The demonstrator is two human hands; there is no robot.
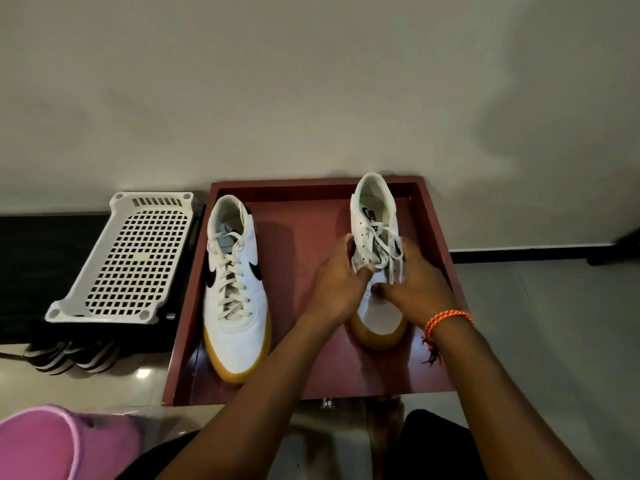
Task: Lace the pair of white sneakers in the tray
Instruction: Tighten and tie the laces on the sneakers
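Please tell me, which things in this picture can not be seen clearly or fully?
- Head view: lower eyelets of the right sneaker are hidden by the left hand and right hand.
- Head view: where its lace ends is unclear; the fingers cover it.
- Head view: the pink object is cut off by the bottom-left edge.
- Head view: dark shoes under the white rack are too shadowed to identify.

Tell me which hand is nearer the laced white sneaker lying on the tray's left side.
Left. The left hand grips the other sneaker on its side facing the laced white sneaker; the right hand grips its far side.
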